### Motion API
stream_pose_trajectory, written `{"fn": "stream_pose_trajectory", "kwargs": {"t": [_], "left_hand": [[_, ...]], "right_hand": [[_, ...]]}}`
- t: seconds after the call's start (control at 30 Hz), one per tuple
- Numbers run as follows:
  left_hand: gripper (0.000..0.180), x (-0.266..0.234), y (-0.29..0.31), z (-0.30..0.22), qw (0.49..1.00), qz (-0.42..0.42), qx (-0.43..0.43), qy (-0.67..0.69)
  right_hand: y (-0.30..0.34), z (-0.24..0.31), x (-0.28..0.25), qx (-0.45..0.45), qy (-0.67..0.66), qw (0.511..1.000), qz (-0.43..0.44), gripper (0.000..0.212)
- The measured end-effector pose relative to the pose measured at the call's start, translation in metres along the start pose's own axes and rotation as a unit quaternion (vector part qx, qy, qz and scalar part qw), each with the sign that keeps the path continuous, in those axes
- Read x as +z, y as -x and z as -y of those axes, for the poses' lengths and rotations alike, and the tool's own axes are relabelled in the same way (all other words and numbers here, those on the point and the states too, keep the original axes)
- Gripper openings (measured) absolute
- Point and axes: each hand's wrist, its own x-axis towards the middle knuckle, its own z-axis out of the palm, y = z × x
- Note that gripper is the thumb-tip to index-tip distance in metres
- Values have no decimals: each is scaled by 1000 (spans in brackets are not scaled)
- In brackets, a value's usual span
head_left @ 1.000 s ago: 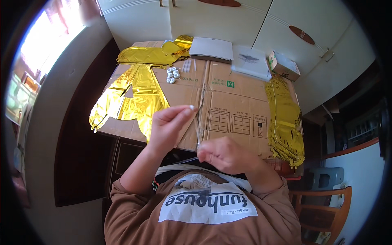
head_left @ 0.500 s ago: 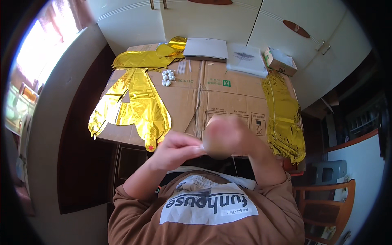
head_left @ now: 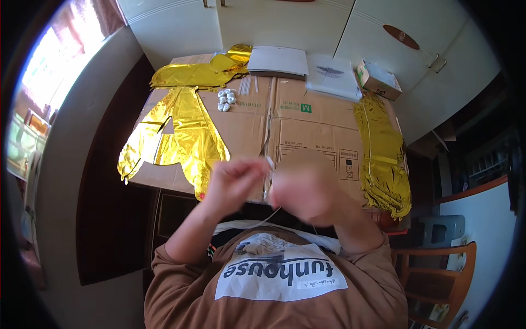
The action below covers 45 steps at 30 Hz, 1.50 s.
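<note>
My left hand [head_left: 236,180] is raised over the near edge of the cardboard, its fingers pinched together. At its fingertips shows a small white thing [head_left: 270,163], too blurred to name. Close beside it, my right hand [head_left: 307,189] is curled and smeared by motion. A thin white string [head_left: 268,219] trails from under the right hand down toward my lap; the fingers hide where it is gripped. Left of my hands lies a flat gold foil balloon [head_left: 186,129] shaped like a letter A, its lower right leg partly behind my left wrist.
Brown cardboard [head_left: 246,129] covers the table. Small white string bundles [head_left: 226,100] lie beside clear straws [head_left: 247,85]. More gold foil [head_left: 189,75], white sheets [head_left: 278,60], a clear plastic packet [head_left: 332,79] and a small box [head_left: 378,81] line the back. Folded gold foil [head_left: 382,156] lies right.
Both hands, touching before, have come slightly apart. My left hand has risen with the small white thing, and the string now shows below my right hand.
</note>
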Motion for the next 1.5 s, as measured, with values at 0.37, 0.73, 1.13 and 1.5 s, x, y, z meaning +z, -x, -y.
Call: {"fn": "stream_pose_trajectory", "kwargs": {"t": [0.37,0.73,1.13,1.5], "left_hand": [[15,3,15,-8,977,98,-66,180],[17,-1,11,-12,893,98,-32,439],[16,3,5,-10,915,56,-27,399],[20,13,4,1,976,-91,-11,199]], "right_hand": [[-10,-5,-20,-1,85,992,-91,20],[-13,-26,-12,21,53,996,-66,20],[2,-26,11,-81,104,990,42,23],[0,-29,-1,-68,31,997,-32,20]]}}
